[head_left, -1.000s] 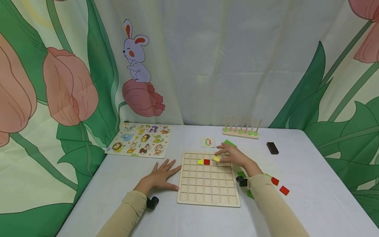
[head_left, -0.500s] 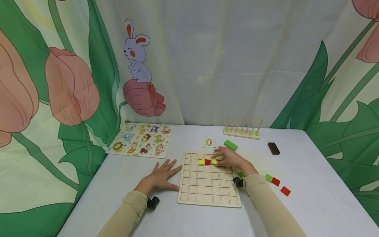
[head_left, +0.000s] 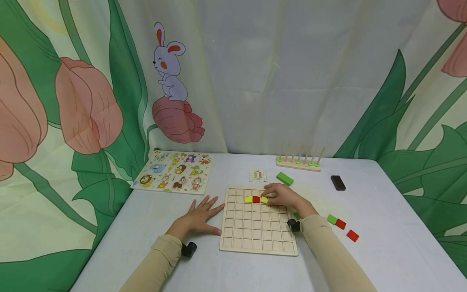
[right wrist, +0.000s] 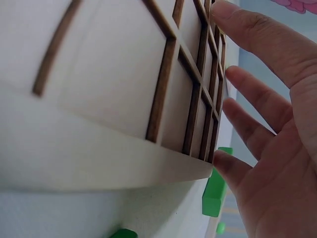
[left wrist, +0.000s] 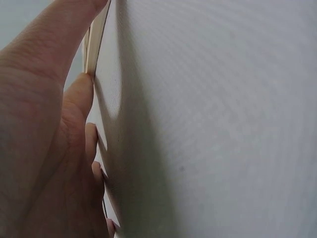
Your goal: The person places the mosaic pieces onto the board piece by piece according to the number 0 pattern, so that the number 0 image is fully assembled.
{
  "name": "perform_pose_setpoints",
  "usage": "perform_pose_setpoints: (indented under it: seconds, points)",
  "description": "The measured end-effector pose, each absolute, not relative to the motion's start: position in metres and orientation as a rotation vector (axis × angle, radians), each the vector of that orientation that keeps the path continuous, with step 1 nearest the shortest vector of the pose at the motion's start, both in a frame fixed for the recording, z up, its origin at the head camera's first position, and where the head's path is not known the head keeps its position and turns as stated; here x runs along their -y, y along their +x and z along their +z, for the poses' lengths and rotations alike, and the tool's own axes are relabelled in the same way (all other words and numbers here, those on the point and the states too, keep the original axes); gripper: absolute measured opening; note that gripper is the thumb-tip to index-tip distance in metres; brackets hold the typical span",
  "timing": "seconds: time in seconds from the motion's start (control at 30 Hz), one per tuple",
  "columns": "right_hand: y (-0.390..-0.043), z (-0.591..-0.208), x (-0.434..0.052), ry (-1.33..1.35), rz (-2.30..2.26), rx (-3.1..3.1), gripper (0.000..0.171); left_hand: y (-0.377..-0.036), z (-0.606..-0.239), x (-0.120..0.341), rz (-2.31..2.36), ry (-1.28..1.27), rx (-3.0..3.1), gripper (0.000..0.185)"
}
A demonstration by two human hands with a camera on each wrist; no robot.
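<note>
Your right hand (head_left: pixel 282 196) rests on the far right part of the grid board (head_left: pixel 257 221), fingers fairly straight, tips on the yellow piece (head_left: pixel 264 199) in the second row; if you drag sideways it could ride onto a grid rib or bump the red piece (head_left: pixel 256 199) beside it. Your left hand (head_left: pixel 197 217) lies flat, fingers spread, thumb at the board's left edge; lift it and the board may slide. The board holds three pieces, yellow wedge (head_left: pixel 248 199), red, yellow; other cells empty.

White tabletop (head_left: pixel 383 251) carries grid board (head_left: pixel 255 231) under right hand (head_left: pixel 282 196); animal puzzle (head_left: pixel 175 171) beyond left hand (head_left: pixel 197 219); peg rack (head_left: pixel 298 162), green block (head_left: pixel 284 178), brown block (head_left: pixel 337 182) beyond right hand.
</note>
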State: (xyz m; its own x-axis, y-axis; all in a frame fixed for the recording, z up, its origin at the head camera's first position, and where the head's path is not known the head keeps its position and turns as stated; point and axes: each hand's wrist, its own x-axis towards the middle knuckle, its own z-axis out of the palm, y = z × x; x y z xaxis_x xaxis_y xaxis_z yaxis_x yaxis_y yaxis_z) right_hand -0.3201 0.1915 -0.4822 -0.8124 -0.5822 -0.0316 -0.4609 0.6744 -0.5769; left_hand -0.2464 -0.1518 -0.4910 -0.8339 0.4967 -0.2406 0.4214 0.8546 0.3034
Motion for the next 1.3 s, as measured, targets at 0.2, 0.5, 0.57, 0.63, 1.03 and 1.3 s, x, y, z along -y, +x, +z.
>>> perform_pose_setpoints:
  seconds: [0.2,0.5,0.57,0.63,1.03,1.3]
  points:
    - [-0.3199,-0.4811,-0.1909,-0.841,-0.806,-2.665,0.033,-0.2473,-0.4921,0.1511,0.331,0.685,-2.727,0.093]
    - [-0.3206,-0.4784,-0.1889,-0.837,-0.804,-2.634,0.033,-0.2478,-0.4933,0.1521,0.322,0.674,-2.726,0.092]
    - [-0.3210,-0.4780,-0.1890,-0.826,-0.807,-2.629,0.032,-0.2481,-0.4935,0.1519,0.320,0.676,-2.725,0.092]
    - [-0.3213,-0.4776,-0.1892,-0.816,-0.810,-2.626,0.031,-0.2483,-0.4935,0.1518,0.323,0.678,-2.722,0.092]
    - [-0.3211,-0.4766,-0.1865,-0.811,-0.805,-2.642,0.031,-0.2483,-0.4919,0.1513,0.324,0.681,-2.720,0.091]
    - [-0.3190,-0.4760,-0.1868,-0.807,-0.827,-2.645,0.032,-0.2471,-0.4918,0.1517,0.325,0.682,-2.723,0.092]
